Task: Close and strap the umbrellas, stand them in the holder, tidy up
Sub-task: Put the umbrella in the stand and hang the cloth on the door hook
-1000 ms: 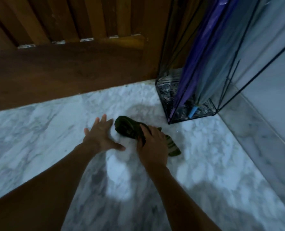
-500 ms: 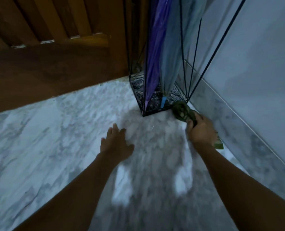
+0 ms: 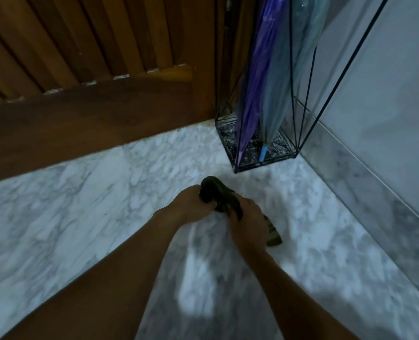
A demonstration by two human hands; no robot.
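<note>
Head view: two hands bunch a dark green cloth just above the marble floor, near the umbrella holder.

The left hand (image 3: 191,202) grips the rolled front end of the cloth (image 3: 215,187) with its fingers curled under. Close beside it, the right hand (image 3: 249,222) clutches the middle, and a striped tail sticks out past its right side. I cannot tell whether the cloth touches the floor (image 3: 81,204). Beyond the right hand, in the corner, stands the black wire holder (image 3: 265,165). In it are a purple umbrella (image 3: 257,82) and a pale blue umbrella (image 3: 284,77), closed, tips down, side by side. A slatted wooden door (image 3: 93,114) runs beyond the left hand.
</note>
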